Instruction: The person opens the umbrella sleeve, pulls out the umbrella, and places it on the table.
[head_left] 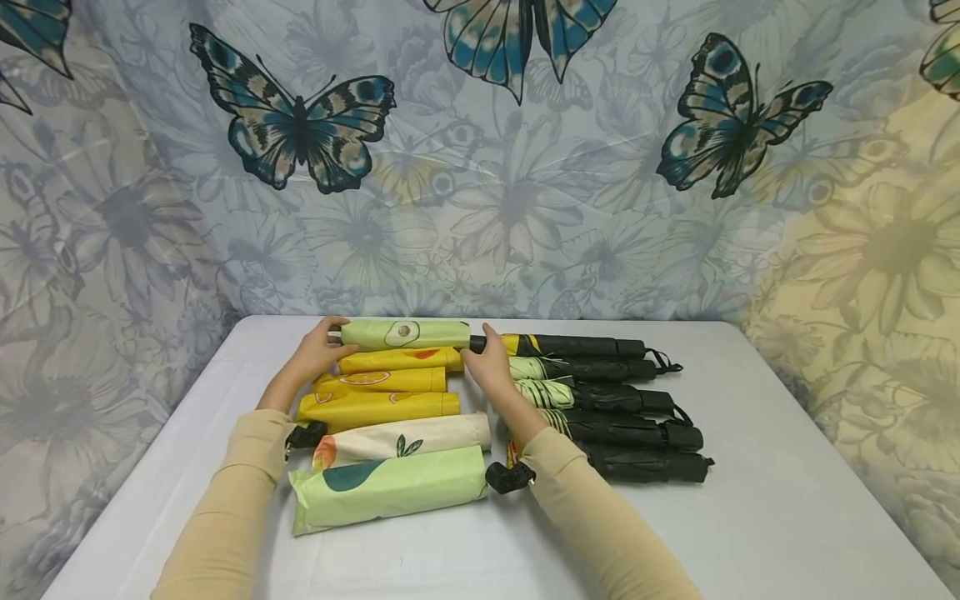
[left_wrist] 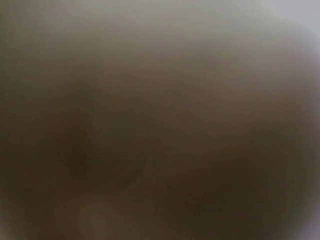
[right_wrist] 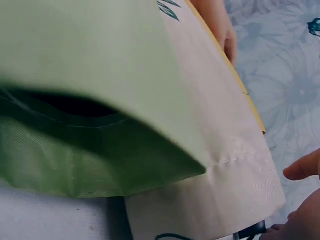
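At the back of the row lies a light green umbrella cover (head_left: 442, 334) with an avocado print. My left hand (head_left: 318, 350) grips its left end, thumb in front and fingers behind. My right hand (head_left: 491, 365) holds the right end between thumb and forefinger, where a short black part (head_left: 477, 342) shows. In the right wrist view the right thumb (right_wrist: 302, 167) and fingertips are at the right edge. In front lie several yellow covers (head_left: 390, 408), a cream one (head_left: 416, 440) with leaves and a larger green one (head_left: 405, 492), its mouth gaping. The left wrist view is dark and blurred.
Several folded black umbrellas (head_left: 637, 431) with green or yellow showing lie in a row on the right, straps at their right ends. Both rows lie on a white table (head_left: 757, 517). Behind it hangs a butterfly-print cloth (head_left: 517, 250).
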